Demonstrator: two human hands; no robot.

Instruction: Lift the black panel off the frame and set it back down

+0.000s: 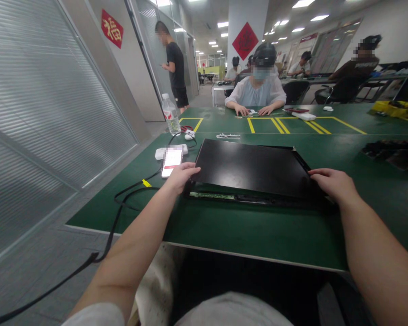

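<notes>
A flat black screen panel (248, 165) lies slightly tilted over a black frame (258, 199), its near edge lifted. Along the frame's near side a green circuit strip (212, 195) shows. My left hand (182, 175) pinches the panel's left edge, thumb on top. At the right edge, my right hand (333, 183) grips the panel with its fingers closed; the fingertips are partly hidden beneath it. Most of the frame is covered by the panel.
Left of the panel, a lit phone (172, 160) leans on a white device (161, 153), near a water bottle (171, 115). A black cable (117, 217) runs over the table's left edge. A masked person (256, 88) sits opposite. Dark parts (394, 154) lie at right.
</notes>
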